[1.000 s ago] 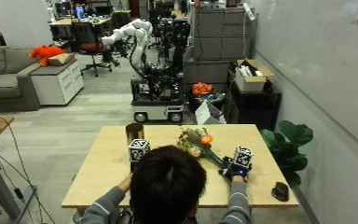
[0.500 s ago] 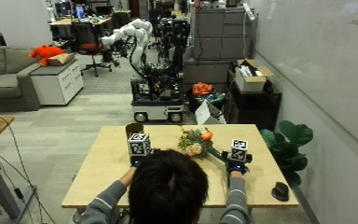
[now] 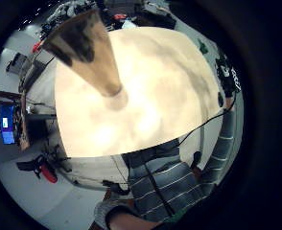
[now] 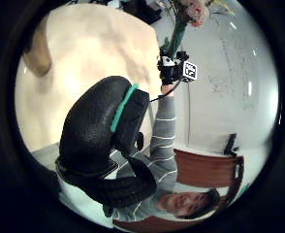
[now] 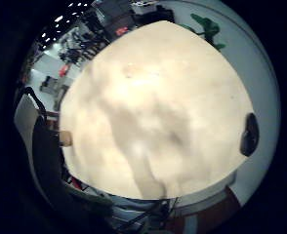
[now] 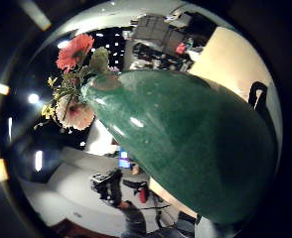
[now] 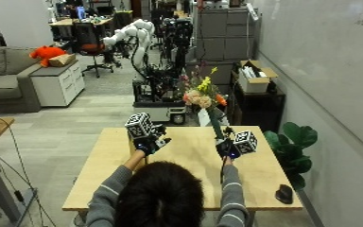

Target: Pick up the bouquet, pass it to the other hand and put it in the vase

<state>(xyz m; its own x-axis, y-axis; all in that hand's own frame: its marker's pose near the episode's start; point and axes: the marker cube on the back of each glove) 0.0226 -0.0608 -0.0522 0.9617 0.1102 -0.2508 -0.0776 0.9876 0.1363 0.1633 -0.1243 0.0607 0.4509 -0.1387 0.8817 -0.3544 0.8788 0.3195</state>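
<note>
- The left hand [image 7: 150, 142] is raised above the desk [image 7: 106, 175] near its far-left part, forearm reaching forward from the person's shoulder; its fingers [image 4: 103, 131] curl loosely inward in the thumb-side palm view and nothing is seen in them.
- The vase [image 3: 90, 50], a brownish cone widening toward its top, stands on the desk just under and beyond the left hand; in the outside view the hand mostly hides it.
- The right hand [image 7: 227, 147] is lifted over the middle-right of the desk, forearm up, fingers wrapped round the green stem bundle [image 6: 185, 148] of the bouquet [image 7: 202, 97].
- The bouquet stands nearly upright above the right hand, tilted a little toward the left, its orange, pale pink and yellow blooms well clear of the desk top and apart from the vase.
- A dark computer mouse [image 7: 284, 193] lies near the desk's near-right corner.
- A green potted plant [image 7: 295, 142] stands on the floor beside the desk's right edge.
</note>
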